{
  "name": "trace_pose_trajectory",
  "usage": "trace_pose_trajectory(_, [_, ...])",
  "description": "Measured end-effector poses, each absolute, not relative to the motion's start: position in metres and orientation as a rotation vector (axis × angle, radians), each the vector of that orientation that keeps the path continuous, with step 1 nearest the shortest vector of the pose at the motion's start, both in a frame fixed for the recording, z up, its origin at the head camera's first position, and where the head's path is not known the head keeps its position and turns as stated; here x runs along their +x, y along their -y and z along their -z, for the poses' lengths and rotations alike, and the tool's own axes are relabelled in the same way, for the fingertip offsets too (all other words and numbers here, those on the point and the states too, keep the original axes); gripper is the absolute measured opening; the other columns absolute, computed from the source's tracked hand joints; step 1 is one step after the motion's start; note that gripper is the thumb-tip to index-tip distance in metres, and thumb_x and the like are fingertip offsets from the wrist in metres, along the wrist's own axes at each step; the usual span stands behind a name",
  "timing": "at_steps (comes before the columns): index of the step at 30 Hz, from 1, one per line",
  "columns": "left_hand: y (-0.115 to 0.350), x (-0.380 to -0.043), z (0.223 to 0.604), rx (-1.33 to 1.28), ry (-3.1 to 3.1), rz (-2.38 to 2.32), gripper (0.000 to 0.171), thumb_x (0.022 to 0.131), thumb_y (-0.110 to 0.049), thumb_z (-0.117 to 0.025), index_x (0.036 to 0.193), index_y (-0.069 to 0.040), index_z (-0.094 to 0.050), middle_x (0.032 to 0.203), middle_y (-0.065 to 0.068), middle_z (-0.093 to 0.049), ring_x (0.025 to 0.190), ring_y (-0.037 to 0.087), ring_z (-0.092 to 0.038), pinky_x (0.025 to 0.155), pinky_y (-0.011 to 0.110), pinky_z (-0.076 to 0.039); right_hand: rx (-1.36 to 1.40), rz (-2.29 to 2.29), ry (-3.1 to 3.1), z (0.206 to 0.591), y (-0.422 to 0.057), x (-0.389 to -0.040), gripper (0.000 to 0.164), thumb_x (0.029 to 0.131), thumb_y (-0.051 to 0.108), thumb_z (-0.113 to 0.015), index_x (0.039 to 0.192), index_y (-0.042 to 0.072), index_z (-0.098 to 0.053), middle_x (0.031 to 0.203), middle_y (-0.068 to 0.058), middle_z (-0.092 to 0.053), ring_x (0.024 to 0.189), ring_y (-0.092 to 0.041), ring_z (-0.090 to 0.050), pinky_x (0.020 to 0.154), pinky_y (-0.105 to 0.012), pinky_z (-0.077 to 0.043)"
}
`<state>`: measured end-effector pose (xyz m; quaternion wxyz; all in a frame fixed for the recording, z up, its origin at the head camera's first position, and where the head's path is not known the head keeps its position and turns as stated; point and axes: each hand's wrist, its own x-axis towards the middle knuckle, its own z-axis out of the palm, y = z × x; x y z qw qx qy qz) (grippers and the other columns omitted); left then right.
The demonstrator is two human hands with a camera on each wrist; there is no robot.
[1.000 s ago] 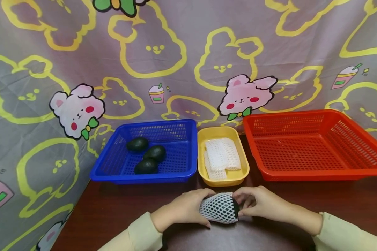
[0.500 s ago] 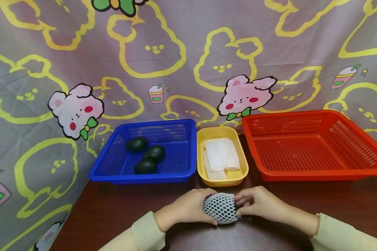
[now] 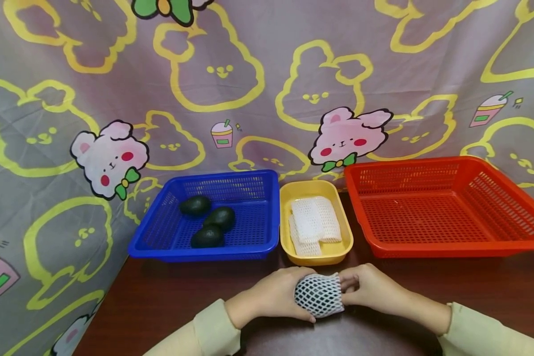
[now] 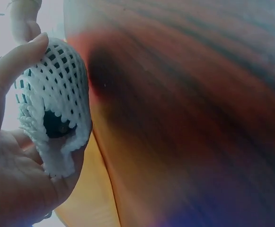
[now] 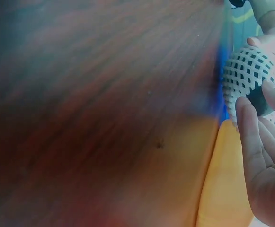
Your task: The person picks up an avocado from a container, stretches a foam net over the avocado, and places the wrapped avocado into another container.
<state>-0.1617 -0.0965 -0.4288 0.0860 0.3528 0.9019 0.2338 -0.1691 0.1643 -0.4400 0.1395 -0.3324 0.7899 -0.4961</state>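
Note:
Over the table's near middle, my left hand (image 3: 282, 295) grips an avocado (image 4: 57, 125) in a white foam net sleeve (image 3: 319, 295). The thumb lies along the near side and the fingers go round the far side. Through the sleeve's open end in the left wrist view, part of the dark fruit shows. My right hand (image 3: 374, 291) is at the sleeve's right end, thumb and curled fingers pinching its rim. In the right wrist view its fingertips (image 5: 243, 106) lie by the sleeve's opening, close to the dark avocado skin.
Behind stands a blue basket (image 3: 204, 253) holding three avocados (image 3: 207, 236). Beside it is a yellow tray (image 3: 316, 259) with several white foam sleeves (image 3: 316, 220). A red basket (image 3: 454, 245) stands at the right. A patterned cloth (image 3: 258, 74) hangs behind the brown table (image 3: 160, 301).
The sleeved avocado and my left hand have shifted slightly right. The dark end that stuck out at the sleeve's right is now covered by the net in the head view.

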Motion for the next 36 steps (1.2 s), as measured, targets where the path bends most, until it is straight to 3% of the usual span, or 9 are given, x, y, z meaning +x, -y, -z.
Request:
trace_pose_trajectory(6, [0.0943, -0.1629, 0.4306, 1.060, -2.675, -0.697, 0.079, 0.071, -0.043, -0.094, 0.137, -0.016, -0.059, 0.125, -0.007, -0.064, 0.112, 0.001, -0.056, 0.098, 0.021, -0.045, -0.968, 1.424, -2.292, 0.4428, -0.1678, -0.1690, 0.020, 0.082, 0.005, -0.083, 0.101, 0.002, -0.075, 0.083, 0.002, -0.075, 0.066, -0.002, -0.063, 0.057, -0.025, -0.053])
trace_pose_trajectory(14, [0.0988, -0.1641, 0.4272, 1.079, -2.623, -0.643, 0.101, 0.068, -0.037, -0.097, 0.151, -0.011, -0.046, 0.141, 0.003, -0.057, 0.126, 0.010, -0.053, 0.106, 0.026, -0.042, -1.018, 1.448, -2.176, 0.4457, -0.1727, -0.1698, 0.025, 0.090, 0.004, -0.076, 0.113, -0.006, -0.071, 0.087, 0.004, -0.075, 0.066, -0.005, -0.066, 0.055, -0.029, -0.056])
trace_pose_trajectory(23, [0.1006, -0.1632, 0.4264, 1.024, -2.645, -0.705, 0.083, 0.070, -0.033, -0.097, 0.139, -0.014, -0.055, 0.126, -0.004, -0.064, 0.113, 0.004, -0.057, 0.099, 0.022, -0.045, -0.963, 1.414, -2.189, 0.4459, -0.1728, -0.1688, 0.016, 0.091, 0.009, -0.076, 0.105, 0.000, -0.075, 0.081, 0.008, -0.075, 0.064, -0.005, -0.066, 0.056, -0.029, -0.056])
trace_pose_trajectory(36, [0.0980, -0.1639, 0.4253, 1.059, -2.629, -0.695, 0.083, 0.069, -0.029, -0.098, 0.139, -0.012, -0.056, 0.129, -0.004, -0.063, 0.117, 0.004, -0.055, 0.103, 0.021, -0.042, -0.920, 1.374, -2.236, 0.4456, -0.1700, -0.1653, 0.009, 0.087, 0.009, -0.078, 0.096, 0.007, -0.077, 0.073, 0.012, -0.072, 0.058, -0.003, -0.062, 0.052, -0.027, -0.053])
